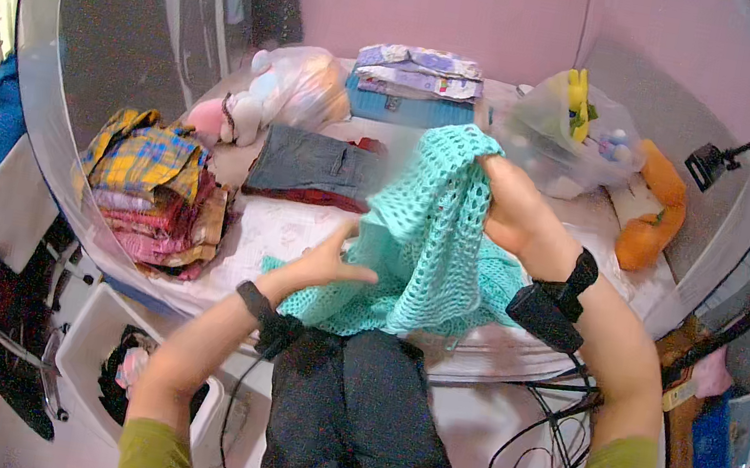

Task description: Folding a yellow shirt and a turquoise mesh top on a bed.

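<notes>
A turquoise open-knit crocheted cloth (436,254) hangs gathered over the near side of the bed, its lower part spread on the mattress. My right hand (514,203) grips its raised top edge, the fingers closed and partly hidden by the knit. At the cloth's left side is my left hand (331,261), open, with thumb and fingers apart. It overlaps the cloth in view; whether it touches cannot be told. Beyond the left hand lie folded grey trousers (312,167) on a dark red folded garment (297,198).
To the left stands a stack of folded clothes (152,172) with yellow-blue plaid on top. Bagged plush toys (286,85), a folded purple-white stack (419,73) and an orange plush (662,208) line the back. Cables (547,451) hang below the bed beside a white bin (92,355).
</notes>
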`<state>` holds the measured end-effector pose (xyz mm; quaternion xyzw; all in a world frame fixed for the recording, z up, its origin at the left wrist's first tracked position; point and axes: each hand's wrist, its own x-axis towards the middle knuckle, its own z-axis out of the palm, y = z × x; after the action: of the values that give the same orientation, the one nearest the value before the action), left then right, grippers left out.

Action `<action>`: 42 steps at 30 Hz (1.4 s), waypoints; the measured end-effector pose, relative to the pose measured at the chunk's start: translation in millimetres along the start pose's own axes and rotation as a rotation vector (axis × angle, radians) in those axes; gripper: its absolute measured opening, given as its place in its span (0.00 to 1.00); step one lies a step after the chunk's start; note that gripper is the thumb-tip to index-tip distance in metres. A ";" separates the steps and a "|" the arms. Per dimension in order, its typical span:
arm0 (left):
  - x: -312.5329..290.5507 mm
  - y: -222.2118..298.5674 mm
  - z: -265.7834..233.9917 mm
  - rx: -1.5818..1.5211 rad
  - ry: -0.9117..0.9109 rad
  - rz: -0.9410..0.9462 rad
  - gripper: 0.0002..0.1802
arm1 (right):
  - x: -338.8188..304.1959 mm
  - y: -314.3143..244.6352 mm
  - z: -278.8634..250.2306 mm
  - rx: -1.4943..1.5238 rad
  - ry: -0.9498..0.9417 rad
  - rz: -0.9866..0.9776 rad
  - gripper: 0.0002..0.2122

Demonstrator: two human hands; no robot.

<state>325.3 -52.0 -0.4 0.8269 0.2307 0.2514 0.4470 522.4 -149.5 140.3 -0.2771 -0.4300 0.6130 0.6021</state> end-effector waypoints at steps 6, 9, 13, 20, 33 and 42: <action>-3.3 -39.4 4.3 0.388 0.008 -0.164 0.23 | -15.2 -52.9 12.2 -0.351 0.291 -0.063 0.13; -11.9 -67.5 -45.3 0.518 0.073 -0.183 0.17 | -17.1 -83.9 -32.5 -0.522 0.443 -0.145 0.15; -22.0 -16.9 -118.1 0.631 0.228 -0.231 0.16 | -25.8 -115.9 -87.5 -1.236 0.633 -0.126 0.13; -36.5 45.6 -194.1 0.177 0.698 0.018 0.06 | -14.7 -124.0 -132.2 -1.370 0.529 -0.180 0.11; -37.6 240.8 -303.0 0.625 1.067 0.484 0.12 | -6.1 -243.1 -12.3 -1.079 0.458 -1.089 0.09; -59.9 222.5 -332.4 0.668 0.989 0.387 0.10 | -0.5 -242.4 -15.2 -1.197 0.456 -1.079 0.09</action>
<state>107.4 8.9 334.9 0.7347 0.3222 0.5949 -0.0490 656.7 -170.1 341.7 -0.4234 -0.6243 -0.1623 0.6361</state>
